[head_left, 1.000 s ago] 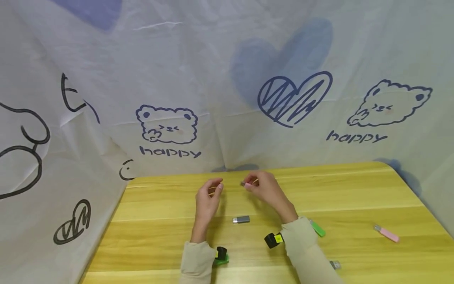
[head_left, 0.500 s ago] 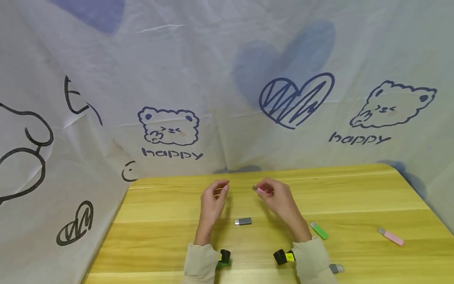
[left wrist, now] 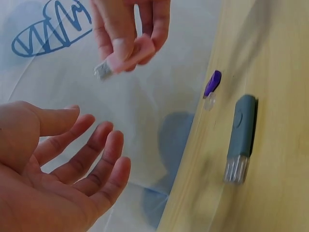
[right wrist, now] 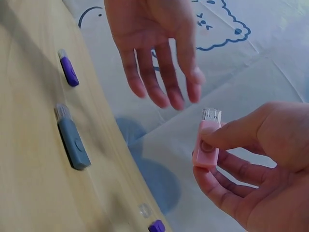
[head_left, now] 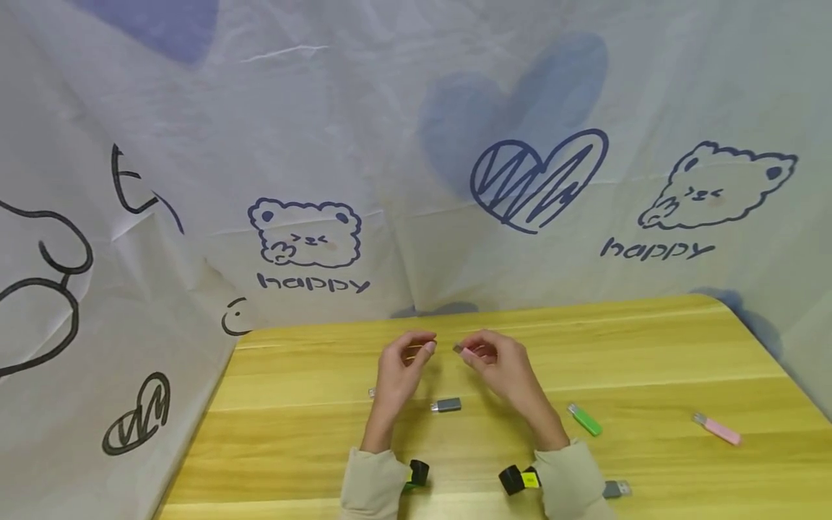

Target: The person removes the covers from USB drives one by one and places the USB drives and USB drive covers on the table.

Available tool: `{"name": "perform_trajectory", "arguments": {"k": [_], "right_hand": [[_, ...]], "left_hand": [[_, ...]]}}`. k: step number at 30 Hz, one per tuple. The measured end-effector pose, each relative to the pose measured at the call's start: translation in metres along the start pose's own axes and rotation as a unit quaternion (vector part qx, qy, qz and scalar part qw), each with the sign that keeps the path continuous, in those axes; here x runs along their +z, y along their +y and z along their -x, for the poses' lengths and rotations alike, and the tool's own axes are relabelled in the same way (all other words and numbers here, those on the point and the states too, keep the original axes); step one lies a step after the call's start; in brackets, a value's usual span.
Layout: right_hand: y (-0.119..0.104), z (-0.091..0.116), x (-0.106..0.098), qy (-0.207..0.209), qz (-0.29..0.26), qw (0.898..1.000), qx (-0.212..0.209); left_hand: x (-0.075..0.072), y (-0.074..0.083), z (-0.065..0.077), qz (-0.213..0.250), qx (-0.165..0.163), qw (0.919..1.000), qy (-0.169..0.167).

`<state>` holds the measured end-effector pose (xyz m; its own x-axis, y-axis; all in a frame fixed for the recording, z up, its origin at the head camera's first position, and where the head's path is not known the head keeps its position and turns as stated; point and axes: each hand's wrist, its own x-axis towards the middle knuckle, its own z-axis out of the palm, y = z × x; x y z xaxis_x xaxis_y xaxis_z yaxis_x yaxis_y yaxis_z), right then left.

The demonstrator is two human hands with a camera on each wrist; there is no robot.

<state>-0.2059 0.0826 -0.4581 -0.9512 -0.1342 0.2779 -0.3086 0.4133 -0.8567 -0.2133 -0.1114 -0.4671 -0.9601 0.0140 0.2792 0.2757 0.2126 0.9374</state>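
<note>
Between thumb and fingers, my right hand (head_left: 510,361) pinches a pink USB flash drive (right wrist: 205,152), its metal plug pointing toward the other hand. Facing it from the left, my left hand (head_left: 399,372) has loosely bent fingers and nothing in them; a small gap separates the two hands above the back of the table. Below and between them lies a grey USB flash drive (head_left: 447,405) with its plug to the left. The right wrist view shows a purple flash drive (right wrist: 69,70) beyond the grey one and another purple piece at the bottom edge, partly cut off.
On the right of the wooden table (head_left: 656,361) lie a green flash drive (head_left: 585,419) and a second pink flash drive (head_left: 717,429). Another grey flash drive (head_left: 616,489) is partly behind the right sleeve. Something green (head_left: 414,487) shows under the left wrist camera. A printed cloth hangs behind.
My left hand has moved right, closer to the right hand, uncovering a small metal plug on its left. The right hand, still pinching the pink flash drive, has shifted slightly right and nearer.
</note>
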Motion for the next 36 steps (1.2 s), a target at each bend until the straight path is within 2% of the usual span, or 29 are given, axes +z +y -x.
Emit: {"name": "perform_trajectory", "arguments": {"k": [7, 12, 19, 29, 36], "right_hand": [[-0.004, 0.002, 0.007, -0.006, -0.027, 1.000, 0.009], [-0.007, 0.002, 0.007, 0.003, -0.042, 0.999, 0.010], [-0.008, 0.002, 0.008, 0.002, -0.056, 0.998, 0.016], [-0.009, 0.002, 0.011, -0.004, -0.059, 0.998, 0.017], [-0.011, 0.004, 0.010, -0.012, -0.059, 0.998, 0.024]], "left_hand": [[0.005, 0.002, 0.002, 0.044, 0.007, 0.9983, -0.038], [0.007, 0.003, 0.002, 0.055, 0.003, 0.9975, -0.045], [0.010, 0.006, 0.003, 0.077, -0.012, 0.9964, -0.034], [0.012, 0.005, 0.002, 0.062, -0.010, 0.9979, -0.013], [0.012, 0.007, 0.003, 0.059, -0.024, 0.9980, -0.003]]}}
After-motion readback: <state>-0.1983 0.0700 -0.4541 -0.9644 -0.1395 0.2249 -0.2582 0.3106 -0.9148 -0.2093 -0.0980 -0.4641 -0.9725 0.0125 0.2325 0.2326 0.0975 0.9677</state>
